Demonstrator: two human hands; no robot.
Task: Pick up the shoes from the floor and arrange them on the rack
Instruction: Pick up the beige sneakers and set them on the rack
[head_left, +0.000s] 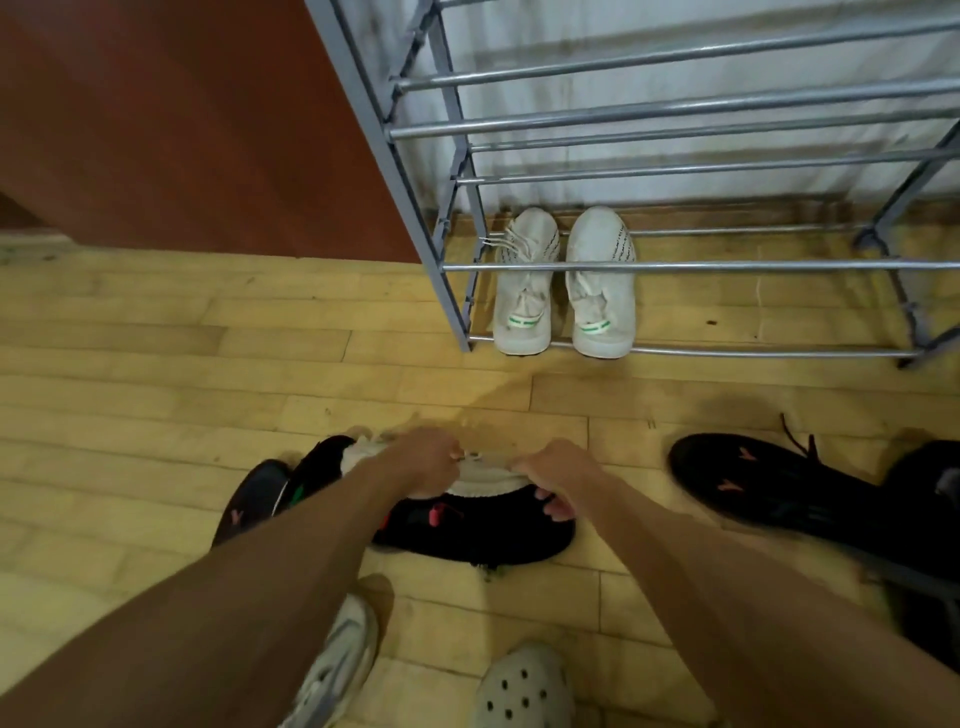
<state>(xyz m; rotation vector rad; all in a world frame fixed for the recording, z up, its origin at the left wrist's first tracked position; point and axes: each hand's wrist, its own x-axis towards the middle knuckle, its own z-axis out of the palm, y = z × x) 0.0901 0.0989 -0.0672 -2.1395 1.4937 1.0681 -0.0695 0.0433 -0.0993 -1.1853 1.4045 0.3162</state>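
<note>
A grey metal shoe rack (675, 267) stands against the far wall. A pair of white sneakers (563, 283) rests on its lowest bars, toes to the wall. On the floor close to me, a cream sneaker (483, 475) lies on top of a black sneaker (467, 530) with red marks. My left hand (423, 457) grips the cream sneaker at its left part. My right hand (558, 475) grips its right end, fingers curled under the edge. Another black shoe (254, 499) lies at the left, partly hidden by my forearm.
A black sneaker (769, 483) with loose laces lies on the floor at the right, beside another dark object at the frame edge. My feet wear a pale sneaker-like shoe (337, 654) and a perforated clog (524, 686). A red-brown wall (182, 114) stands left of the rack.
</note>
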